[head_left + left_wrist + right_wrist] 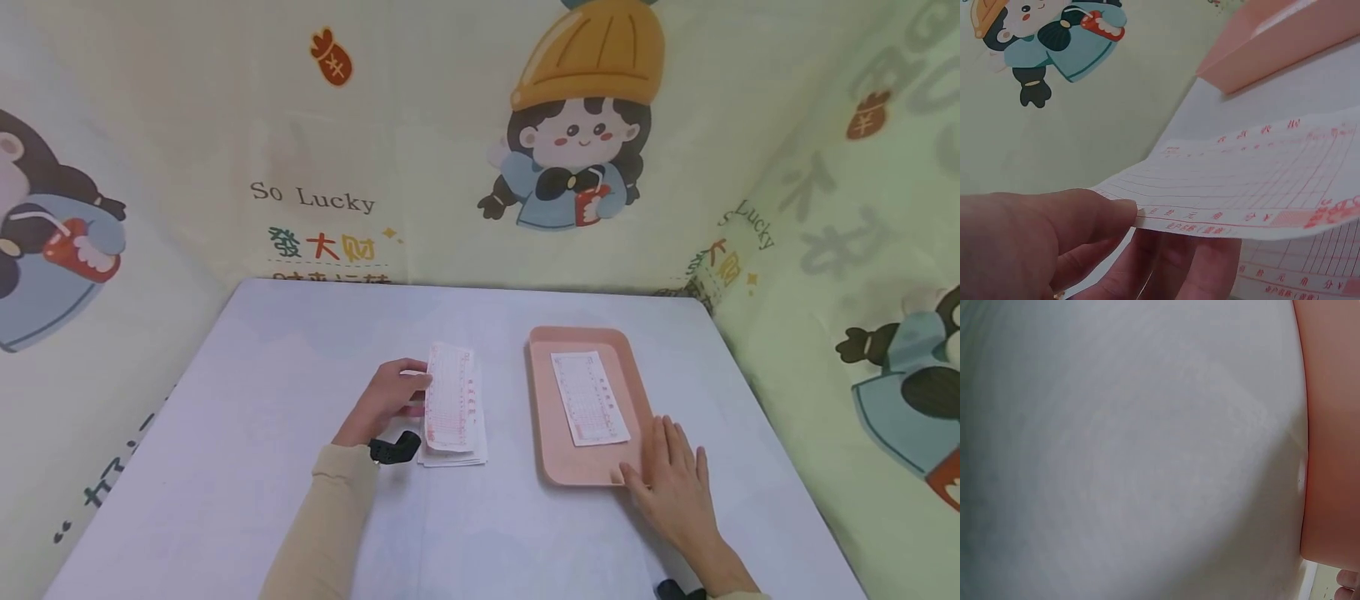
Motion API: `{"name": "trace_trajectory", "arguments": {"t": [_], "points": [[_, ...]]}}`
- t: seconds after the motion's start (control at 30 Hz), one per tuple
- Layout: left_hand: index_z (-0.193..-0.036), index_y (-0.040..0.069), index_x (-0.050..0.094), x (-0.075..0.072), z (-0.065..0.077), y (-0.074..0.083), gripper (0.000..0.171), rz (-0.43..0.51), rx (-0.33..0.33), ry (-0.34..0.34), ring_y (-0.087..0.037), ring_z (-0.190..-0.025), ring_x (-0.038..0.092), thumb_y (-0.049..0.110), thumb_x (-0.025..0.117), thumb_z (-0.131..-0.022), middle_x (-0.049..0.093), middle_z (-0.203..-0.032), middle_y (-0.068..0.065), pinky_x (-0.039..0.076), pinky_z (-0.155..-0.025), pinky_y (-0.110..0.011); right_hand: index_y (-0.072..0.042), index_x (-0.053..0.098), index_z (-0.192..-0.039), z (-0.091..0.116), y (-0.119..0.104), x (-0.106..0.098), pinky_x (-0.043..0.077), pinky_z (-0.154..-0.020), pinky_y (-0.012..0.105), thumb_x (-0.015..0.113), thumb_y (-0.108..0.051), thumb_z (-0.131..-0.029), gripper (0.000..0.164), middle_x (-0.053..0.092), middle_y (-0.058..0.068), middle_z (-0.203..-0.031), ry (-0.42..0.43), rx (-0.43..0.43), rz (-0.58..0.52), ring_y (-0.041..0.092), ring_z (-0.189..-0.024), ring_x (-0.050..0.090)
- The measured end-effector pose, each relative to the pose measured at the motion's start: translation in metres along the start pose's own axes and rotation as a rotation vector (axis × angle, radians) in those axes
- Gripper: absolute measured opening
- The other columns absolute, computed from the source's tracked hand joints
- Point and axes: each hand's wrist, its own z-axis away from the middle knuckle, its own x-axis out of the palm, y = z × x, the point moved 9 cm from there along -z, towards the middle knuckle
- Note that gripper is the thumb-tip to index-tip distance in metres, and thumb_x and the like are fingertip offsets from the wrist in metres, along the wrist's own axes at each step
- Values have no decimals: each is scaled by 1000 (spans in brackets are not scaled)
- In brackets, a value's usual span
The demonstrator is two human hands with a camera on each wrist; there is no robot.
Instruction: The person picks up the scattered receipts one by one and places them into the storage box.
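Note:
In the head view my left hand (388,393) pinches the left edge of a printed paper slip (448,400), lifting that edge above a stack of similar slips (480,454). The left wrist view shows the thumb on top of the lifted slip (1229,181) and the fingers beneath it, with another red-lined slip (1310,262) below. My right hand (675,492) lies with straight fingers along the near right corner of a pink tray (551,462). One printed slip (590,398) lies flat inside the tray. The right wrist view catches mostly tabletop and the tray's side (1335,437).
A white table (300,517) carries the stack on the left and the tray on the right. Cloth walls (435,125) with cartoon prints rise behind and at both sides. A black wrist strap (395,448) sits on the left wrist.

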Motion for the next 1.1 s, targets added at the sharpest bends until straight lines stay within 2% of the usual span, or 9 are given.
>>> {"name": "trace_trajectory", "arguments": {"t": [0.2,0.57,1.1], "points": [[-136,13,52,8,1,6,40,60,11,-45,-25,-95,68,23,60,-98,67,-118,-13,62,-80,-35,7,22,-152,-1,-1,0,16,-111,75,65,-45,-88,94,29,33,-153,3,0,-5,52,-140,27],[-134,12,54,30,2,22,38,108,43,-96,-23,-91,70,22,61,-98,68,-115,-12,62,-79,-37,7,22,-152,-1,-2,-1,16,-111,75,64,-45,-88,93,29,33,-153,7,1,-8,52,-140,27],[-134,9,55,78,2,44,40,100,96,-178,-24,-91,70,22,62,-97,67,-115,-12,63,-76,-36,6,20,-153,0,-2,-1,14,-112,74,63,-46,-89,93,28,33,-153,-10,6,-13,51,-141,26]]}}
